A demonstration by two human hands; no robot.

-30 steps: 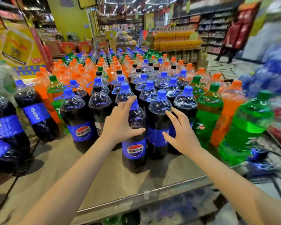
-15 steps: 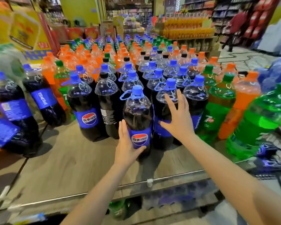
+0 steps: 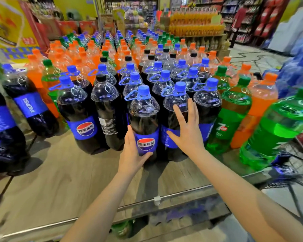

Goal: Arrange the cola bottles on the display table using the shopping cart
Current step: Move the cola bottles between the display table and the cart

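Two hands on the front cola bottles: left hand point(image 3: 132, 154) cupped the lower side of the front cola bottle point(image 3: 144, 123), thumb under its blue label; right hand point(image 3: 187, 131) lay flat, fingers spread, on the neighbouring cola bottle point(image 3: 175, 109). Stood upright on the wooden tabletop point(image 3: 73, 180). Dark cola, clear shoulders, blue caps with loop handles.

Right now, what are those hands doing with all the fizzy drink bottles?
A person is tidying cola bottles on a shop display table. The left hand wraps the low side of the front cola bottle, and the right hand lies flat, fingers spread, against the cola bottle beside it. Both bottles stand upright among the other colas, with green and orange bottles to the right.
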